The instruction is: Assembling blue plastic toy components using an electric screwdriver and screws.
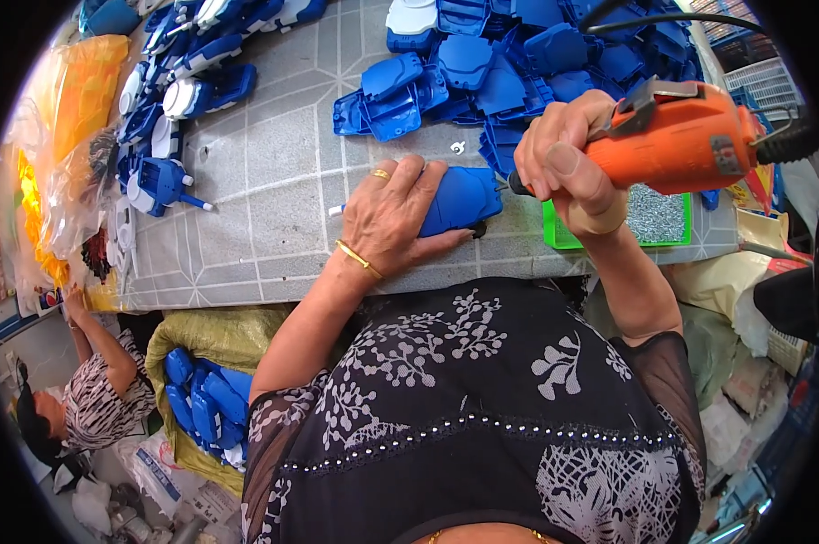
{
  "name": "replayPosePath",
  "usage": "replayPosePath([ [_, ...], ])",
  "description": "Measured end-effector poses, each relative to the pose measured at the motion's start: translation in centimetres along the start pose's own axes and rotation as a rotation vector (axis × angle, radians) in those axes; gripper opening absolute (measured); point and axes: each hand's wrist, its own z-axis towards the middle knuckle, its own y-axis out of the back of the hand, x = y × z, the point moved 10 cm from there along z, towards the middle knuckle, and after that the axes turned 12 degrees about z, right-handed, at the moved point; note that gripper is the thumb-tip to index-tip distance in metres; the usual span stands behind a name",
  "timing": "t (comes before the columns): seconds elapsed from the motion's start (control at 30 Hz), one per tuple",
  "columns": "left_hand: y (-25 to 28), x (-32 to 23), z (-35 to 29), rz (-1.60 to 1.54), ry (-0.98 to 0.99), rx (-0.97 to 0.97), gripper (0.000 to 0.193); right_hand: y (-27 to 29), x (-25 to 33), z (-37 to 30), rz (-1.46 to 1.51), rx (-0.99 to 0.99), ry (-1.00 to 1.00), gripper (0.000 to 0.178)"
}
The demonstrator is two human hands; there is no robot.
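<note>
Both our hands work at the near edge of a grey patterned table. Our left hand, a gold ring on one finger and a gold bangle at the wrist, lies palm down with fingers spread and pressed over a blue plastic housing, holding it flat against the tabletop; a short white peg pokes out from under the hand on its left side. Just right of it, our right hand is wrapped tightly around an orange power screwdriver, whose dark tip points at the right end of the blue housing, close to or touching it; we cannot tell which. A black cable runs from the back of the tool, up and away to the right.

Well left of our left hand, assembled blue-and-white toy parts are strewn beside crumpled orange and clear plastic bags. Beyond both hands a heap of loose blue shells covers the far side of the table, and a small metal piece lies between that heap and our left hand. Under our right wrist sits a green tray of small screws. Below the table, left of our left forearm, a sack of more blue parts stands open, and farther left another person in a striped top is at floor level.
</note>
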Motion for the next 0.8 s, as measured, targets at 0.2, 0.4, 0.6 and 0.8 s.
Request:
replayPosePath([
  [0.2,-0.6,0.2,-0.8,0.000,0.014,0.081,0.079,-2.0,-0.5,0.3,-0.096,0.145,0.046,0.022],
  [0.4,1.1,1.4,-1.3,0.080,0.040,-0.032,0.073,2.4,3.5,2.1,0.140,0.137,0.124,0.019],
  [0.6,15.6,8.4,-12.8,0.262,0.324,-0.015,0.070,20.5,6.1,1.7,-0.031,0.041,0.089,0.025],
  [0.8,28.4,14.4,-37.2,0.440,1.026,0.313,0.072,17.4,3.3,2.8,-0.033,-0.049,0.039,0.020],
])
